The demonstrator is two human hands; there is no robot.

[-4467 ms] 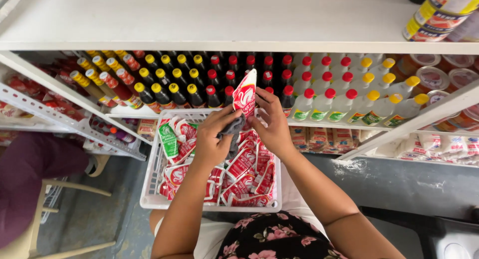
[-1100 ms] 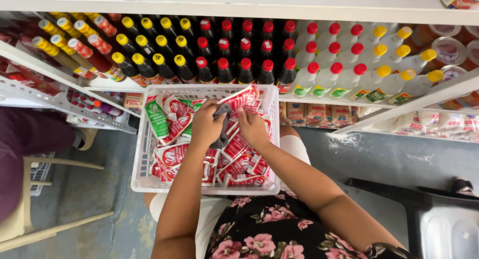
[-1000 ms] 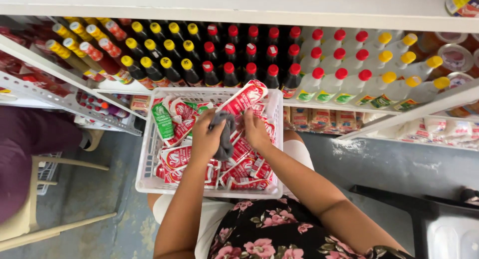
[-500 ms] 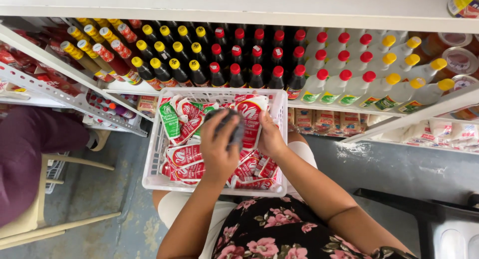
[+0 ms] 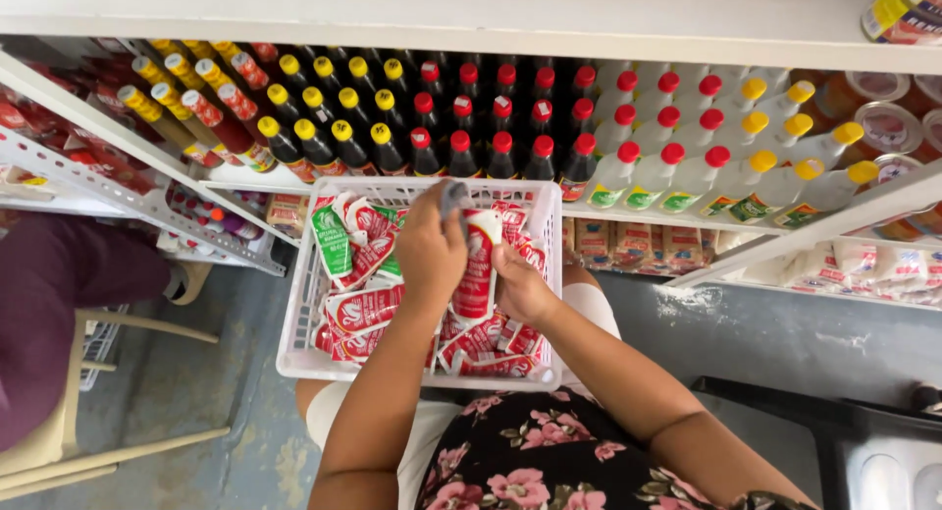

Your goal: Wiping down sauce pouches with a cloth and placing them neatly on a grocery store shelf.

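Note:
A white plastic basket (image 5: 294, 314) rests on my lap, filled with several red and white sauce pouches and a few green ones (image 5: 332, 243). My right hand (image 5: 522, 286) grips one red and white pouch (image 5: 477, 267) by its lower end and holds it upright over the basket. My left hand (image 5: 432, 247) presses a small grey cloth (image 5: 453, 196) against the top of that pouch. Both hands are over the basket's middle.
Shelves ahead hold rows of dark bottles with yellow caps (image 5: 324, 127) and red caps (image 5: 500, 117), and clear bottles (image 5: 726, 166) to the right. Packets (image 5: 628, 243) lie on a lower shelf. A person in purple (image 5: 59, 314) sits on a chair at left.
The pouch has been turned upright over the basket. My left hand has moved from covering its middle up to its top with the cloth. The view has shifted slightly.

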